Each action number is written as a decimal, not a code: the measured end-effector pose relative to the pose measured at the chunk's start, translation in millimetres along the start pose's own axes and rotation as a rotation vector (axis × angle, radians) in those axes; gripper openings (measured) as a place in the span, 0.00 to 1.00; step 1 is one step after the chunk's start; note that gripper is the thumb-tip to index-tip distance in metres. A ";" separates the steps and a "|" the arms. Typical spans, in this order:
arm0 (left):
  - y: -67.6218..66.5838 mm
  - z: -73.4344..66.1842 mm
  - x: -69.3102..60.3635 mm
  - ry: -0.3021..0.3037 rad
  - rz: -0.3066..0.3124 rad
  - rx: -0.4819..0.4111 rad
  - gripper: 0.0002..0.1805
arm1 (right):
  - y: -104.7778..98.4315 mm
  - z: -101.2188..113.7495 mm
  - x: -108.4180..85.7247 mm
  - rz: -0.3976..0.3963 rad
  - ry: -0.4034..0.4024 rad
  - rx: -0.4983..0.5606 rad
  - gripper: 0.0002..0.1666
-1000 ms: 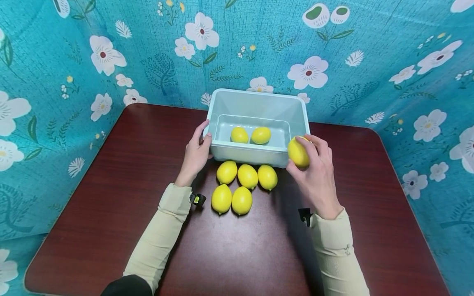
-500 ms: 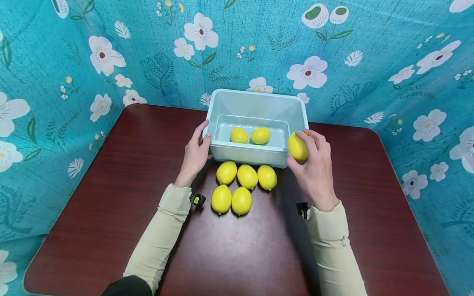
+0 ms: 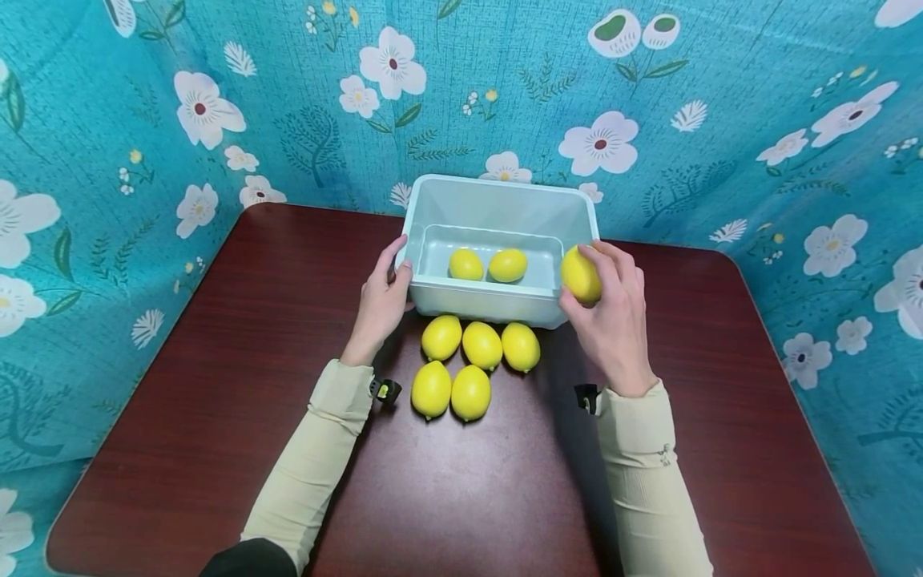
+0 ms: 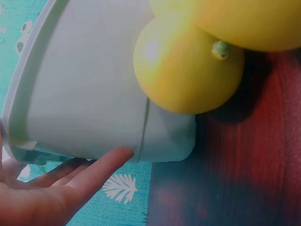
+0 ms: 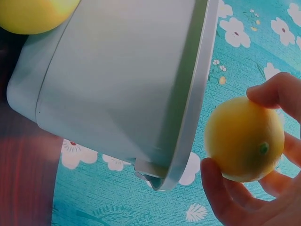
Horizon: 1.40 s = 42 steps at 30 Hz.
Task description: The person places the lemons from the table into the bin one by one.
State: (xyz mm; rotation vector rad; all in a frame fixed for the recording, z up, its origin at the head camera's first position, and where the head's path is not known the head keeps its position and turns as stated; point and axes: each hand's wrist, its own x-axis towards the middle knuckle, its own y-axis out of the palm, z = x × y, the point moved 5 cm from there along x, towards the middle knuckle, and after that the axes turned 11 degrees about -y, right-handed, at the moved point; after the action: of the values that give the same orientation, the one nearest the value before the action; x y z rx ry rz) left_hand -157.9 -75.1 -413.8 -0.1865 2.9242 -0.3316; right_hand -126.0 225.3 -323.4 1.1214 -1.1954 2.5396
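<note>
In the head view my right hand point(image 3: 614, 320) pinches a yellow lemon point(image 3: 581, 275) between thumb and fingers, at the near right corner of a pale blue plastic box point(image 3: 485, 298). The right wrist view has this lemon point(image 5: 244, 139) apart from the box's rim point(image 5: 192, 101). My left hand point(image 3: 382, 298) rests against the box's left end. Its fingers point(image 4: 101, 173) look straight along that wall in the left wrist view. Inside the box lie two lemons, one left point(image 3: 465, 264) and one right point(image 3: 508, 265).
Several lemons point(image 3: 482, 345) sit on the dark red table point(image 3: 303, 288) in two rows, right before the box's front wall. A floral turquoise cloth point(image 3: 505, 96) hangs behind the box and along both sides.
My right hand has moved slightly forward and raised its lemon up along the box's right corner. The left hand, the box and the other lemons have stayed put.
</note>
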 end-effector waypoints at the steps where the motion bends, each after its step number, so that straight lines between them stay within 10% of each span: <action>1: -0.6 0.1 0.6 0.000 0.002 0.001 0.25 | 0.7 0.4 0.4 -0.001 0.002 -0.003 0.30; 42: -27.1 -1.4 22.5 0.012 0.093 0.024 0.25 | 28.7 15.1 11.0 -0.019 0.121 -0.048 0.30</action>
State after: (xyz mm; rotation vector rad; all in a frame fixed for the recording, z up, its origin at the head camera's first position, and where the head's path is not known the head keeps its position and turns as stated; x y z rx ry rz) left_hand -177.4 -104.3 -410.1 -0.0443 2.9276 -0.3536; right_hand -136.5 192.9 -327.6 0.9498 -1.2036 2.5099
